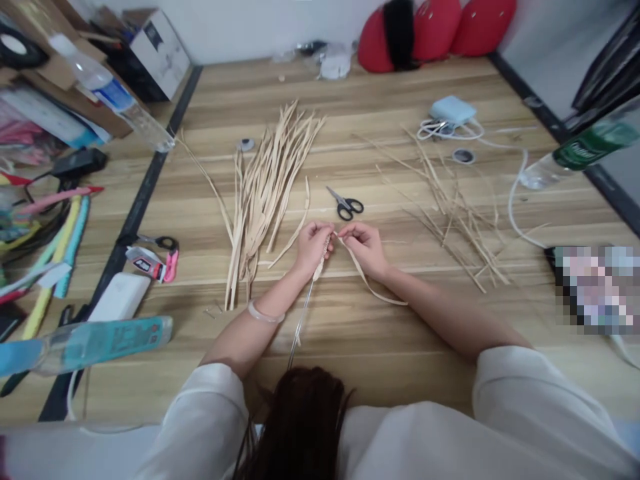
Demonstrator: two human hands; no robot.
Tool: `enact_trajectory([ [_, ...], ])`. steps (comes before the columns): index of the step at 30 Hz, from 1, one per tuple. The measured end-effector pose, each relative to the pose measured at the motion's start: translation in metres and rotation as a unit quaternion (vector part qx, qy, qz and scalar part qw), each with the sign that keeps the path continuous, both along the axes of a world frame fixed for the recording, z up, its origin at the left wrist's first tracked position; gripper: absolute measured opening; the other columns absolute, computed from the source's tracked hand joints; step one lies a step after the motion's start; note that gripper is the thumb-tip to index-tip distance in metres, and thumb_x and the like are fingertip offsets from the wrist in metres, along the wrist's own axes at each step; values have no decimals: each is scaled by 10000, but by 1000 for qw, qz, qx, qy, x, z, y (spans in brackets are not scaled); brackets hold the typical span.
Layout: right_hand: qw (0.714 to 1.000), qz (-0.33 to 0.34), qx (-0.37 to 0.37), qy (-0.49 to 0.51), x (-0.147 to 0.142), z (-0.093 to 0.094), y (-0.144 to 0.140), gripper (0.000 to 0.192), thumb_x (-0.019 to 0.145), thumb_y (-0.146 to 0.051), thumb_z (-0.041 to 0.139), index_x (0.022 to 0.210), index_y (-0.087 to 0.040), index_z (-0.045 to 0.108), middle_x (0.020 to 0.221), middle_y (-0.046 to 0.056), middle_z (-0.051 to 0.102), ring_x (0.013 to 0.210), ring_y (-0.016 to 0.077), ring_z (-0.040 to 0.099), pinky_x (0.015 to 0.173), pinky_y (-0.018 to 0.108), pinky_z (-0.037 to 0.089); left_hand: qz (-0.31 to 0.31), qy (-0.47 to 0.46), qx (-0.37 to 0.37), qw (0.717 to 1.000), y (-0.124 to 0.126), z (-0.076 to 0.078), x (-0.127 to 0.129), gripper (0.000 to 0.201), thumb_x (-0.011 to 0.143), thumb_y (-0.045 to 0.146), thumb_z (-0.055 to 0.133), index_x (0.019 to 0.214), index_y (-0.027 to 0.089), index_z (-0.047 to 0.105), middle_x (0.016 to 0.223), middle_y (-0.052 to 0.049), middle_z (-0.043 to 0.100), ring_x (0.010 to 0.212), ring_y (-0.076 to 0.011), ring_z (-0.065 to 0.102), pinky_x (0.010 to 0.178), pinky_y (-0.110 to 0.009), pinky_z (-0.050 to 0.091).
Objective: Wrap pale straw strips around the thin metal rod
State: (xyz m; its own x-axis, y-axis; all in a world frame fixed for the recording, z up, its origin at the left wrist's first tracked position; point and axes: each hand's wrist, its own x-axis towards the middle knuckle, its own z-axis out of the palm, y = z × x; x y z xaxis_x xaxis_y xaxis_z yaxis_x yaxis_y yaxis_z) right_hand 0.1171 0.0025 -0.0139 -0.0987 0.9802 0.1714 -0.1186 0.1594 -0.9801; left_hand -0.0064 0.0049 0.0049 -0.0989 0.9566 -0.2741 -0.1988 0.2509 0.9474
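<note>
My left hand [314, 248] is closed around a short braided piece [325, 252] of pale plant strip, which sits on a thin metal rod [301, 319] running down toward my body. Close beside it, my right hand [364, 248] pinches a flat straw-coloured strip [364, 280] whose loose end curves down to the right over the table. The fingertips of both hands nearly meet at the top of the braid. Small black-handled scissors [346, 205] lie just beyond my hands. A bundle of dry strips [273, 180] lies to the left, and thinner scattered strips [450, 220] to the right.
Bottles stand or lean at both sides: a clear one [120, 100], a blue-labelled one [110, 343] and a green-labelled one [575, 157]. A blue charger [453, 110] with white cable lies at back right. Second scissors [167, 247] and a white power bank [120, 298] lie left. Red caps [435, 30] are behind.
</note>
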Motion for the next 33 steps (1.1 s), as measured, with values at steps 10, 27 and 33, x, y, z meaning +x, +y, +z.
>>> enact_trajectory([
  [10,999,-2,-28,18,0,-4,2,114,696,-272,618,727,-162,628,645,-4,651,588,104,576,594,239,431,-7,16,-2,1000,-3,2,0,102,711,219,590,675,155,519,534,56,520,341,-42,429,284,-175,263],
  [27,987,-134,13,-87,125,60,-117,77,714,-251,666,762,-194,647,704,2,632,610,111,587,569,246,481,8,40,9,999,-5,-2,-2,125,713,224,590,660,151,503,561,44,525,370,-30,409,319,-177,226],
  [33,899,-385,-92,-185,204,59,-268,84,652,-253,701,731,-246,673,645,17,628,563,180,585,507,326,469,11,42,9,999,-7,3,1,130,708,218,592,651,151,496,571,36,532,373,-30,408,328,-179,223],
])
